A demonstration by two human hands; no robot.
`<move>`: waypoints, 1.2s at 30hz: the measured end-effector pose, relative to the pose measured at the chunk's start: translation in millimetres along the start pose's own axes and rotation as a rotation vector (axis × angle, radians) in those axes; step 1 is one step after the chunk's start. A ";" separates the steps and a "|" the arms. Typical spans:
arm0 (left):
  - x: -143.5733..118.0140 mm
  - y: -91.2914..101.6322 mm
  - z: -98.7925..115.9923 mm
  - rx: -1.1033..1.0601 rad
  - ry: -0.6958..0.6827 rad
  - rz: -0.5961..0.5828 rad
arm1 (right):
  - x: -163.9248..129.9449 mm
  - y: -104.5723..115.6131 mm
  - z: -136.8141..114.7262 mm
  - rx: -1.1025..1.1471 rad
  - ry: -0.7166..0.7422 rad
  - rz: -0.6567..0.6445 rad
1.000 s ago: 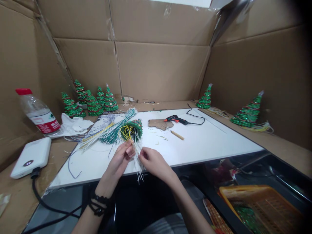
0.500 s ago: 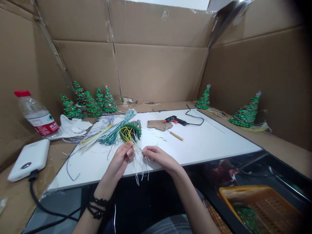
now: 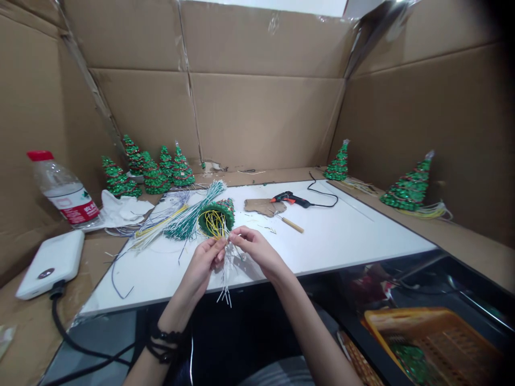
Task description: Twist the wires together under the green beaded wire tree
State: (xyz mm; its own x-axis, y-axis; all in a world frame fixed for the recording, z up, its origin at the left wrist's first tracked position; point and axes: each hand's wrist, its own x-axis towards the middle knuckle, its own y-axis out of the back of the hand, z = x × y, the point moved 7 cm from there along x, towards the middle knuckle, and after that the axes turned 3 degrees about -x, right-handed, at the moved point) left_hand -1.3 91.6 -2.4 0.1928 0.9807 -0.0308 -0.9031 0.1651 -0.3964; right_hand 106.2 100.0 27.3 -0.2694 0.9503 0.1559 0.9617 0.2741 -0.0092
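Note:
A small green beaded tree (image 3: 219,213) lies on its side on the white board (image 3: 341,236), its hollow base facing me with yellow and white wires spilling out. My left hand (image 3: 205,262) pinches the bundle of white wires (image 3: 225,276) just below the base. My right hand (image 3: 255,247) meets it from the right, fingertips closed on the same wires near the tree's base. The wire ends hang down over the board's front edge.
Loose green, white and yellow wire bundles (image 3: 177,217) lie left of the tree. A glue gun (image 3: 292,199), a wooden stick (image 3: 290,222) and a cardboard scrap (image 3: 263,206) sit behind. Finished trees (image 3: 155,171) stand at back left and right (image 3: 408,185). Water bottle (image 3: 64,190), white charger (image 3: 50,262), orange basket (image 3: 438,338).
My right hand has moved up and left along the wires to meet the left hand by the tree's base. The hanging wires have gathered into a tighter bunch.

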 end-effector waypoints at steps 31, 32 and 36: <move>0.5 3.5 1.0 0.067 -0.061 0.072 | 32.3 -16.8 -8.3 0.079 0.179 0.083; 0.2 3.0 1.7 0.065 -0.060 0.077 | 32.5 -16.9 -7.9 0.078 0.185 0.090; -0.7 2.2 3.6 0.058 -0.061 0.087 | 33.3 -16.9 -6.6 0.075 0.192 0.120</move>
State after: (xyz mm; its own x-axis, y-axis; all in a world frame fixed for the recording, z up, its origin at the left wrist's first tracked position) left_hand -4.8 91.7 0.0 0.0904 0.9959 -0.0062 -0.9364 0.0829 -0.3409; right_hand 81.2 126.1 39.2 -0.1318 0.9334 0.3337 0.9777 0.1779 -0.1114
